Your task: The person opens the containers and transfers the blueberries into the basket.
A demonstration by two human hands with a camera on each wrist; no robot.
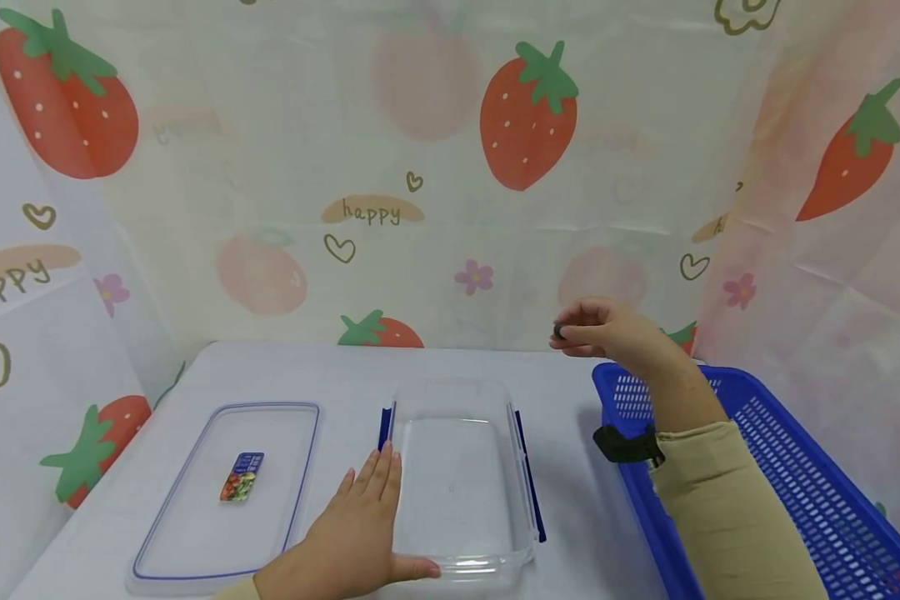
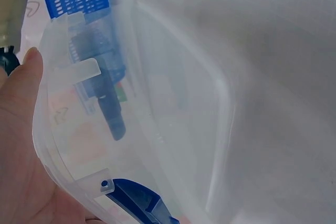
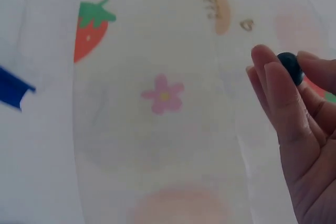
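My right hand (image 1: 603, 333) is raised above the back edge of the table, near the blue basket. Between its thumb and fingers it pinches a small dark round ball (image 3: 290, 68), seen clearly in the right wrist view; what kind it is cannot be told. My left hand (image 1: 360, 521) rests with straight fingers along the left side of a clear plastic food container (image 1: 453, 479), its thumb across the front rim. Blue side clips (image 2: 139, 200) hang outward from the container in the left wrist view. The container stands without its lid on the white table.
Left of the container lies its clear lid (image 1: 195, 533) with a blue seal and a colourful label (image 1: 242, 477). A blue perforated basket (image 1: 787, 450) stands on the right, partly behind the right forearm. A strawberry-print cloth (image 1: 450, 267) hangs behind the white table (image 1: 345, 375).
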